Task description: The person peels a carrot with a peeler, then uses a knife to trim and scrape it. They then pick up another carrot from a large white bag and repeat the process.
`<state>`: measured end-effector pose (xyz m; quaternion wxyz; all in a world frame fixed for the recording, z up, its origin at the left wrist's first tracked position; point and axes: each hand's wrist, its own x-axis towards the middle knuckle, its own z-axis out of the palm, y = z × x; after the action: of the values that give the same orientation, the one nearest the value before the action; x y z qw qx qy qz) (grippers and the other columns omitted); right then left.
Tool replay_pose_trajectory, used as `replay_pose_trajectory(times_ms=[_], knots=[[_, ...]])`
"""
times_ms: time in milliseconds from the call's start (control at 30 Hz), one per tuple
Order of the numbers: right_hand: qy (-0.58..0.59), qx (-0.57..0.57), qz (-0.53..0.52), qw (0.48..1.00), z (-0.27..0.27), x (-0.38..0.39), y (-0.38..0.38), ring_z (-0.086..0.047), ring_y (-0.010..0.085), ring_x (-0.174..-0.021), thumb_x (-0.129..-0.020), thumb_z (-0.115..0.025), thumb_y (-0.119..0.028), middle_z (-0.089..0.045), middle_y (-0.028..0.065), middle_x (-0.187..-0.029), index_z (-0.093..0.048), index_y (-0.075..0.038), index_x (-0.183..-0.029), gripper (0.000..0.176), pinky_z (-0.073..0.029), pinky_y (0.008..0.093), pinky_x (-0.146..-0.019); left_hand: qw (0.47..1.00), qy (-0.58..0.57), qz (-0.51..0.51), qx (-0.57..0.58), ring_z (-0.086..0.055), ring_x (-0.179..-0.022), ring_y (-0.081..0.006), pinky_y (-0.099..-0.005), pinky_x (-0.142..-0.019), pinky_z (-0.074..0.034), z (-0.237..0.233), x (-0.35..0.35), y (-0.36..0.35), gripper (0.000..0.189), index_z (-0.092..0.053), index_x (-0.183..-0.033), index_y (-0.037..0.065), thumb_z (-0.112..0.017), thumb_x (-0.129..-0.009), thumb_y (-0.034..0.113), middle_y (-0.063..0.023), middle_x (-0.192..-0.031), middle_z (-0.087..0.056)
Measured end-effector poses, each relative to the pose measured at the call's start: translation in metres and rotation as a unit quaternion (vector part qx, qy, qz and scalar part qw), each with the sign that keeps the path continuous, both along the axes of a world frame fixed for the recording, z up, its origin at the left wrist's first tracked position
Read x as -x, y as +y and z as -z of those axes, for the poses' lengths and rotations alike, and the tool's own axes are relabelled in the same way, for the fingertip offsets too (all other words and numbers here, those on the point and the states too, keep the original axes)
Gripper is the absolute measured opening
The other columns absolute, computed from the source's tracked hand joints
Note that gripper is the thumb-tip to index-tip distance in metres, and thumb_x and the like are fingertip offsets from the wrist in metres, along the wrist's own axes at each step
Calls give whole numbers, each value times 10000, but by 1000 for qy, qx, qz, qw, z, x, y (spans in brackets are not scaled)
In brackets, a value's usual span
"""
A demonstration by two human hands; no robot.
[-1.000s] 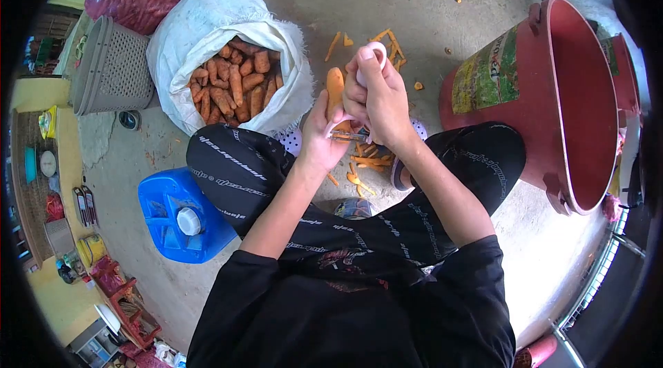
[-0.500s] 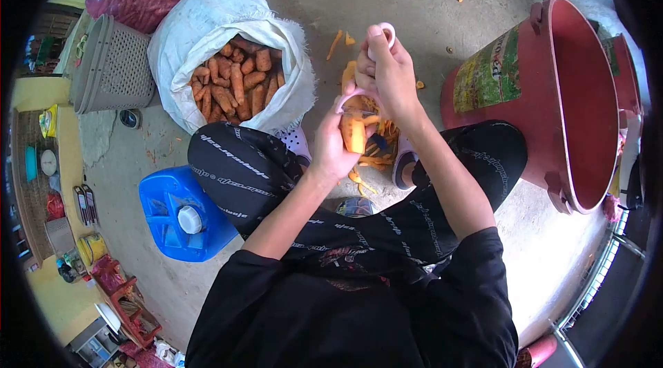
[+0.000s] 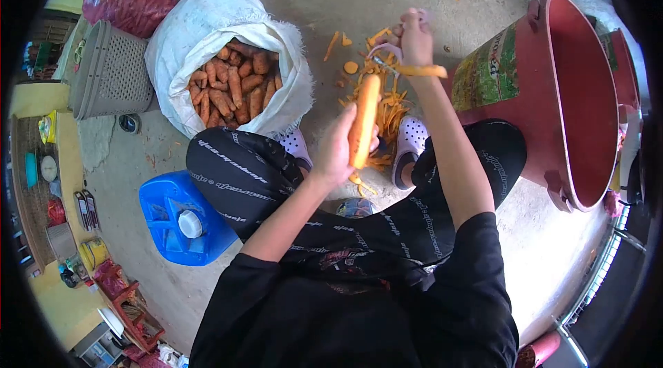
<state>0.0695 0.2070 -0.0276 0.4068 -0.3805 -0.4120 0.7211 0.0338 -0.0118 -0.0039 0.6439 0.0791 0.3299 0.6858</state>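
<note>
A mostly peeled carrot point(image 3: 365, 119) is held lengthwise by my left hand point(image 3: 335, 147), its fingers wrapped round the lower part. Up and to the right, my right hand point(image 3: 416, 40) grips a pink peeler point(image 3: 388, 52), partly blurred by motion and apart from the carrot. One strip of carrot peel point(image 3: 423, 71) is beside my right wrist. Below both hands, a heap of orange peelings point(image 3: 391, 111) lies on the floor between my feet.
A white sack point(image 3: 207, 12) full of unpeeled carrots point(image 3: 235, 82) stands ahead left. At the right is a large red bucket point(image 3: 583, 105). A blue jerrycan point(image 3: 183, 219) sits by my left knee, and grey crates point(image 3: 117, 67) are beyond the sack.
My right hand and the peeler have moved up and right, away from the carrot. The carrot now shows at full length, and a peel strip is at my right wrist.
</note>
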Motion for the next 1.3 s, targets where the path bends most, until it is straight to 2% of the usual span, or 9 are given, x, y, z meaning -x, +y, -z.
replay_pose_trajectory(times_ms=[67, 100, 200, 333, 367, 467, 567, 667, 1300], knots=[[-166, -44, -83, 982, 7, 4, -4, -490, 150, -467, -949, -448, -259, -467, 43, -628, -420, -22, -916, 241, -525, 374, -491, 999, -48, -21, 13, -475, -745, -128, -274, -633, -426, -6, 3, 5, 490, -436, -1290, -4, -379, -989, 378, -45, -882, -513], [-413, -259, -58, 871, 36, 7, -5, -587, 260, -527, -944, -436, -220, -558, 135, -679, -430, -16, -978, 206, -518, 425, -537, 998, -48, -28, 20, -489, -731, -131, -277, -638, -434, -5, 6, 7, 469, -451, -1276, 7, -386, -989, 372, -56, -871, -534], [-517, -572, -56, 635, 36, -9, -17, -628, 410, -728, -917, -417, -133, -609, 233, -757, -443, -37, -1014, 138, -492, 522, -654, 997, -68, -21, 27, -507, -753, -146, -302, -689, -439, 1, 14, 5, 450, -463, -1258, -4, -412, -985, 351, -62, -855, -540], [-507, -410, -61, 756, -2, -10, -15, -616, 436, -685, -911, -432, -136, -614, 232, -774, -439, -29, -1010, 147, -492, 522, -629, 991, -114, -69, 24, -505, -762, -144, -297, -704, -434, 7, 19, 4, 454, -471, -1236, -23, -425, -979, 349, -46, -830, -526], [-457, -385, 8, 802, -3, -8, -10, -577, 325, -514, -944, -447, -217, -550, 116, -645, -445, -41, -979, 179, -513, 452, -549, 990, -121, -74, 24, -505, -763, -139, -286, -704, -433, 8, 20, 3, 450, -477, -1232, -25, -426, -979, 343, -43, -835, -529], [3, -58, -60, 997, -64, -10, -36, -461, 169, -422, -965, -457, -332, -423, 11, -572, -449, -52, -934, 282, -488, 357, -462, 987, -140, -72, -6, -513, -774, -129, -278, -710, -435, 13, 26, 7, 386, -518, -1162, 9, -427, -979, 337, -30, -832, -540], [92, 54, -137, 985, -106, -15, -88, -299, 61, -418, -973, -424, -409, -278, -43, -596, -428, -59, -928, 352, -491, 303, -468, 991, -105, -86, -4, -533, -800, -124, -283, -723, -441, 5, 26, 10, 299, -549, -1059, 78, -432, -977, 340, -8, -826, -547], [140, 110, -167, 970, -97, -17, -109, -268, 63, -403, -984, -411, -407, -310, -36, -542, -436, -65, -898, 354, -198, 235, -377, 992, -96, -77, -34, -564, -833, -124, -295, -742, -455, 6, 30, 9, 234, -547, -965, 150, -420, -978, 347, 13, -839, -563], [124, 116, -203, 964, -80, -9, -119, -245, 48, -417, -981, -427, -397, -315, -41, -592, -432, -66, -893, 343, -187, 229, -368, 990, -103, -87, -41, -560, -905, -130, -297, -800, -442, 3, 24, 6, 271, -494, -1151, 146, -439, -947, 314, 17, -976, -569]])
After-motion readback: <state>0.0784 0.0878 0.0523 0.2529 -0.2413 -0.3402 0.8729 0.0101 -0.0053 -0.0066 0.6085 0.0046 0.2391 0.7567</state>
